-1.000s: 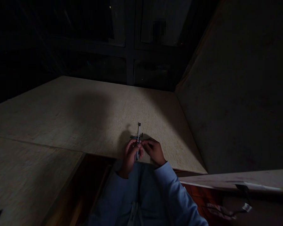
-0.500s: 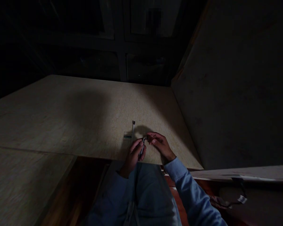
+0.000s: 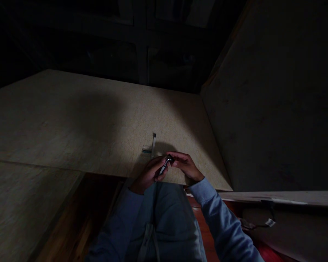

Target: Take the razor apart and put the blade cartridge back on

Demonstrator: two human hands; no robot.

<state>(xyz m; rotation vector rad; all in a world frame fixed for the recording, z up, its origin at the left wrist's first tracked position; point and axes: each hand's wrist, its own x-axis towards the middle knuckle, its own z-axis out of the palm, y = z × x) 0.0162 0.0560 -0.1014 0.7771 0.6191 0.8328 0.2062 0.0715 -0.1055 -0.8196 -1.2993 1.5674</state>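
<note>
Both hands meet over the near edge of a pale wooden board [image 3: 98, 120]. My left hand [image 3: 147, 174] is closed round a small dark, slim tool [image 3: 165, 165] that points up and to the right. My right hand [image 3: 184, 165] pinches the tool's upper tip with its fingers curled. Just beyond the hands, a thin strip [image 3: 153, 140] with a small dark end lies on the board, with a short dark piece [image 3: 147, 150] beside it. The scene is dim and fine detail is lost.
A large upright panel [image 3: 276, 102] stands on the right. A second board [image 3: 22, 203] lies lower left. At lower right a ledge [image 3: 278, 198] carries a dark cable with a white tag [image 3: 269, 222]. Dark window frames fill the back.
A second ago both hands held the strip and tool together, upright. The strip and the short piece now lie on the board, and the hands have drawn closer round the tool.
</note>
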